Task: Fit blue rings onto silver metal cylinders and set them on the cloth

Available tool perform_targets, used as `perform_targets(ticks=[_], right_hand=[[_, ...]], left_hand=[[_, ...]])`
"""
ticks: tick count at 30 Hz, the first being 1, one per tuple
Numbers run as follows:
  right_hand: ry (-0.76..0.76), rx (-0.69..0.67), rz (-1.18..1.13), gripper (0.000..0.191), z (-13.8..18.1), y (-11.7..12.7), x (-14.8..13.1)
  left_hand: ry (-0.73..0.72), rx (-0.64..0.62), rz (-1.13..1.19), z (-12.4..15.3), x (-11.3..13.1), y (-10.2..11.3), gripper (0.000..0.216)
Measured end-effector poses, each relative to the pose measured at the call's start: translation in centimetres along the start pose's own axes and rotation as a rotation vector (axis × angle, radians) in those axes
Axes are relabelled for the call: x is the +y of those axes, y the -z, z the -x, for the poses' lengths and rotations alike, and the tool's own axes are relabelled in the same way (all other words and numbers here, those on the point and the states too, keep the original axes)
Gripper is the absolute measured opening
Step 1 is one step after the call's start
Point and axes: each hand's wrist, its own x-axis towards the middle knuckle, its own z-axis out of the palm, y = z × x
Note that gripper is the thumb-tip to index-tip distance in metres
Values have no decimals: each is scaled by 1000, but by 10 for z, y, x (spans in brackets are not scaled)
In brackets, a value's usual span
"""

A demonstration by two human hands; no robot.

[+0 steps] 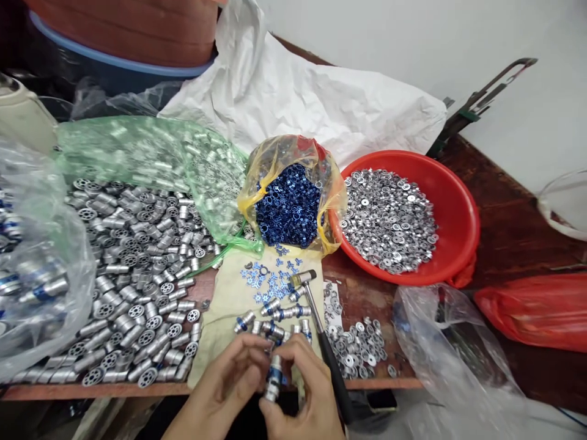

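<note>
Between the thumb and fingers of my right hand point(308, 386) is a small silver metal cylinder with a blue ring point(274, 377), tilted upright. My left hand point(224, 380) is just left of it, fingers curled and thumb apart; I see nothing gripped in it, though its inner fingertips are partly hidden. Just beyond both hands, several similar silver-and-blue cylinders point(285, 313) lie on a beige cloth point(215, 305). A hammer point(316, 305) with a black handle rests at the cloth's right side, close to my right hand. Small blue star-shaped pieces point(270, 284) are scattered farther up the cloth.
Loose silver cylinders point(132, 293) cover the left, partly under a green plastic bag point(151, 146). A yellowish bag point(293, 146) holds blue pieces. At right stand a red basin point(458, 226) of silver discs, a pile of metal rings point(360, 348) and a clear bag point(454, 342).
</note>
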Motion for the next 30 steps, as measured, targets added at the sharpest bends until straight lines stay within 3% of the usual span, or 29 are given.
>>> perform_targets(ticks=[3, 5, 8, 9, 11, 14, 17, 21, 23, 27, 30], right_hand=[[226, 60, 208, 35, 6, -2, 3], [294, -6, 247, 43, 9, 6, 9], [151, -49, 324, 48, 2, 39, 33], [20, 53, 391, 43, -3, 53, 46], [-103, 272, 540, 25, -16, 79, 75], [-101, 282, 545, 16, -30, 100, 105], [-54, 300, 501, 21, -29, 89, 93], [49, 169, 198, 20, -14, 45, 40], [138, 118, 108, 29, -10, 24, 23], [212, 99, 98, 38, -9, 6, 22], [102, 143, -65, 32, -11, 7, 25]], left_hand=[[46, -57, 73, -2, -6, -4, 30], [47, -70, 66, -5, -8, -3, 27], [33, 26, 15, -8, -6, 1, 24], [31, 76, 21, -9, -5, 2, 24], [35, 149, 72, -10, -2, 2, 26], [42, 161, 147, -10, 2, -3, 28], [43, 149, 191, -11, 4, -8, 30], [58, 33, 237, -17, 4, -10, 28], [61, 20, 293, -20, 2, -8, 29], [52, 117, 304, -18, -1, -6, 29], [-50, 227, 121, -14, -3, -8, 24]])
